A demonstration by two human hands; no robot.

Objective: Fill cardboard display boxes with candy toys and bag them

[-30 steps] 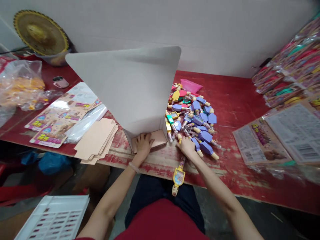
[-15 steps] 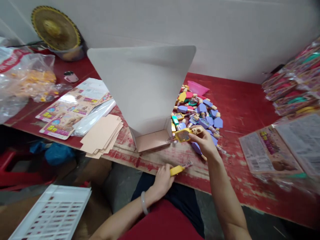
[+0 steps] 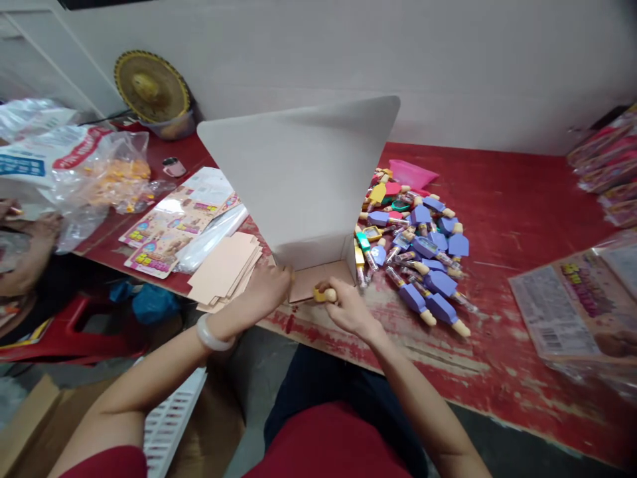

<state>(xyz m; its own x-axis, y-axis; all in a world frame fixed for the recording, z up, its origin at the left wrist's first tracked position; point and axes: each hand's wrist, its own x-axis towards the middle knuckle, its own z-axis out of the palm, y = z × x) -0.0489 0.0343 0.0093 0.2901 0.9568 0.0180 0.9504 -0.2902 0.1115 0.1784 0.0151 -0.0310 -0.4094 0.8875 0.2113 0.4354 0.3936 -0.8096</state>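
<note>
One yellow toy [image 3: 317, 293] in the right hand [image 3: 350, 307], pinched narrow between thumb and fingers near its cream-coloured end. We judge that end is chosen because it leaves the yellow part free, pointing left. The toy shows at the front edge of the box [image 3: 298, 172]; whether it touches the box floor we cannot tell.

Left of that grip, the left hand [image 3: 270, 290] is at the box's left front corner, fingers bent. We read it as steadying the side, but contact is unclear; whether it holds anything we cannot tell. Beyond both hands the box's tall pale panel stands at the back, so the low front faces the grip, for easy access, we think.

Right of the grip, a heap of toys [image 3: 425, 247], many purple, lies on the red table [image 3: 497, 182], likely placed for a short reach. Just beside the left hand, tan cards [image 3: 219, 272] overlap in a loose stack. Farther left we note printed cards [image 3: 154, 259] and, well apart, another person's hand [image 3: 46, 229].
</note>
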